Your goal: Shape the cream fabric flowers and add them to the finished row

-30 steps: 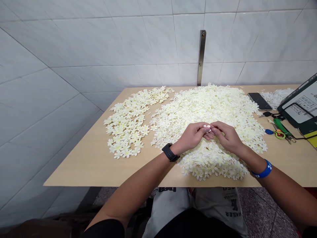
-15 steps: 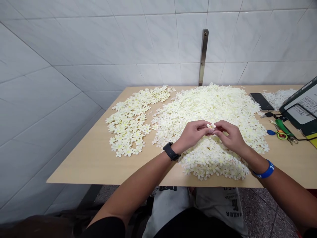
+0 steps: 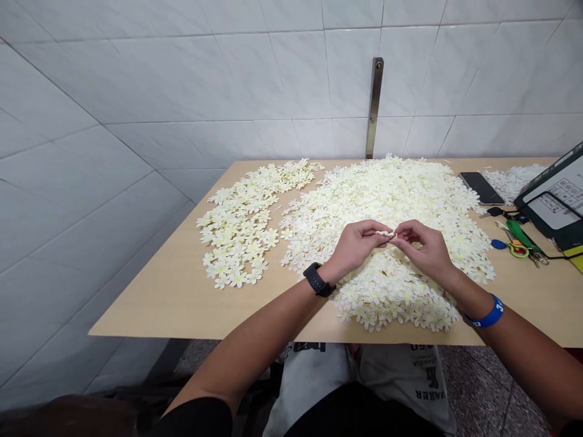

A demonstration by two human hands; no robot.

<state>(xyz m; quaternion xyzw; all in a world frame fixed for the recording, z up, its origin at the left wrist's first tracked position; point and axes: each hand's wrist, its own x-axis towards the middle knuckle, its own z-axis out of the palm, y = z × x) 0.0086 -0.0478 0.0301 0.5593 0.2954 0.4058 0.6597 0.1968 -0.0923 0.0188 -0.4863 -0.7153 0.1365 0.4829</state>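
Note:
Above the big heap of white artificial flowers (image 3: 410,194), my two hands meet fingertip to fingertip. A single artificial flower (image 3: 385,233) is pinched between them, seen nearly edge-on. My left hand (image 3: 359,244), with a black watch on its wrist, is closed on the flower's left side. My right hand (image 3: 419,244), a blue band on its wrist, has thumb and forefinger closed at the flower's right side; the finest detail at the fingertips is too small to tell. To the left lies a smaller, flatter spread of artificial flowers (image 3: 237,243) with yellowish centres.
On the right lie a black phone (image 3: 481,187), a bunch of keys with a green holder (image 3: 519,233), and a dark box (image 3: 558,197) with a printed label. Small white pieces (image 3: 512,181) are piled behind the phone. A metal strip (image 3: 375,108) is fixed to the tiled wall.
The flower between my fingers has tipped from showing its face to nearly edge-on. My hands have barely moved, and the view has shifted slightly.

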